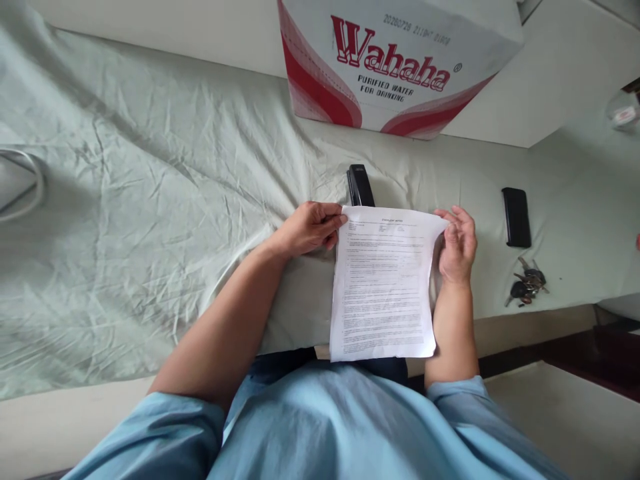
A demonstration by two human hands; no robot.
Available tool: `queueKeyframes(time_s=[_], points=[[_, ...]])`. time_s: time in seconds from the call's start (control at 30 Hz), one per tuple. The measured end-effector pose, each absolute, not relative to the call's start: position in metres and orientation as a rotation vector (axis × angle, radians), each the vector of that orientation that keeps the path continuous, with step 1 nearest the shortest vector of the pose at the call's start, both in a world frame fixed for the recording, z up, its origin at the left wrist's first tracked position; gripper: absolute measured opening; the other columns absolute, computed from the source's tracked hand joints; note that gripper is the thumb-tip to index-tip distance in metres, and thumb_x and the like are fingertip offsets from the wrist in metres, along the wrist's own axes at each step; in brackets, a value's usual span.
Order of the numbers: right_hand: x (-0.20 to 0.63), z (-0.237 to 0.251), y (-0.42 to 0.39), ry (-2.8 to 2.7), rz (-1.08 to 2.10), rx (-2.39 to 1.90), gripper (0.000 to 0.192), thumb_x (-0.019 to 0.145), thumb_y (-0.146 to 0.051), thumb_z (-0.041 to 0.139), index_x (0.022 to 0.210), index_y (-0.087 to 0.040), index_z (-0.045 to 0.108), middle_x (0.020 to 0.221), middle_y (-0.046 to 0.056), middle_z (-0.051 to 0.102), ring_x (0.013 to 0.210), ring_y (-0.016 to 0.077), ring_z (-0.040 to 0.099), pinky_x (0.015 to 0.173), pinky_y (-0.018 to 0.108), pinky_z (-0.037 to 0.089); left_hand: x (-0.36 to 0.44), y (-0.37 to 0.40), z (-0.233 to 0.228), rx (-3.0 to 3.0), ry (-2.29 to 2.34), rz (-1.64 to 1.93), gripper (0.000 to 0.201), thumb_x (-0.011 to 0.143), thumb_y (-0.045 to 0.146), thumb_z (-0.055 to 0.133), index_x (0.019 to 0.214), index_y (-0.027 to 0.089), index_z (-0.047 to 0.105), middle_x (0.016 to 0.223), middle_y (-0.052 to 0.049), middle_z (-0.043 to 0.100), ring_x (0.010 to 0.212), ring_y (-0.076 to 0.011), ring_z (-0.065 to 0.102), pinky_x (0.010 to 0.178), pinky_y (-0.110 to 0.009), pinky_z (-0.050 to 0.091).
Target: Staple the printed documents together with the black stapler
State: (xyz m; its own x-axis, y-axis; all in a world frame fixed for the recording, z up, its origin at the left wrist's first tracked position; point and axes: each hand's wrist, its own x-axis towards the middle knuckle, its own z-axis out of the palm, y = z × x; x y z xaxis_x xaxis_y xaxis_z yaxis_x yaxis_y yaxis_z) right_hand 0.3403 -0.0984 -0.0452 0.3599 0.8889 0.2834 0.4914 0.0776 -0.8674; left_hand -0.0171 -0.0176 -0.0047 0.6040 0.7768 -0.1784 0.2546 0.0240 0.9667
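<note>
Between my two hands is a white stack of printed paper sheets (385, 287), text side up and reaching down toward my lap. My left hand (314, 229) pinches its upper left corner, with thumb and fingers pressed together. At the upper right corner, my right hand (457, 245) grips the edge between thumb and fingers, and the paper curls a little there. Just beyond the top edge lies a black stapler (361, 185), its near end hidden behind the paper. How many sheets there are I cannot tell.
A white and red water carton (395, 73) stands at the back. To the right lie a black phone (516, 217) and a bunch of keys (528, 283). A wrinkled pale green cloth (150, 220) covers the surface. A grey object with a pale rim (19, 183) sits at the left edge.
</note>
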Motion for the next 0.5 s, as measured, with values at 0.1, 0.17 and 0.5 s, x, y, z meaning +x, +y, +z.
queueKeyframes(time_s=[0.1, 0.17, 0.5], points=[[0.344, -0.045, -0.105, -1.260, 0.670, -1.608, 0.063, 0.093, -0.078, 0.072, 0.130, -0.028, 0.077, 0.093, 0.004, 0.076, 0.097, 0.0271, 0.077, 0.091, 0.041, 0.062, -0.017, -0.018, -0.003, 1.514, 0.905, 0.491, 0.030, 0.101, 0.042, 0.057, 0.079, 0.021, 0.058, 0.053, 0.004, 0.062, 0.046, -0.0082, 0.039, 0.050, -0.023, 0.035], [0.346, -0.044, -0.110, -1.237, 0.741, -1.605, 0.052, 0.091, -0.074, 0.079, 0.112, -0.027, 0.082, 0.084, 0.002, 0.075, 0.089, 0.0251, 0.076, 0.085, 0.038, 0.061, -0.016, -0.018, -0.002, 1.510, 0.917, 0.486, 0.030, 0.102, 0.040, 0.056, 0.078, 0.021, 0.058, 0.053, 0.004, 0.062, 0.046, -0.0084, 0.040, 0.050, -0.023, 0.035], [0.327, -0.029, -0.122, -1.115, 0.865, -1.684, 0.042, 0.086, -0.066, 0.088, 0.097, -0.025, 0.083, 0.083, 0.002, 0.082, 0.079, 0.0243, 0.076, 0.078, 0.037, 0.062, -0.012, -0.018, -0.001, 1.619, 0.958, 0.433, 0.038, 0.099, 0.025, 0.055, 0.063, 0.024, 0.041, 0.046, 0.006, 0.059, 0.044, -0.0083, 0.044, 0.057, -0.024, 0.038]])
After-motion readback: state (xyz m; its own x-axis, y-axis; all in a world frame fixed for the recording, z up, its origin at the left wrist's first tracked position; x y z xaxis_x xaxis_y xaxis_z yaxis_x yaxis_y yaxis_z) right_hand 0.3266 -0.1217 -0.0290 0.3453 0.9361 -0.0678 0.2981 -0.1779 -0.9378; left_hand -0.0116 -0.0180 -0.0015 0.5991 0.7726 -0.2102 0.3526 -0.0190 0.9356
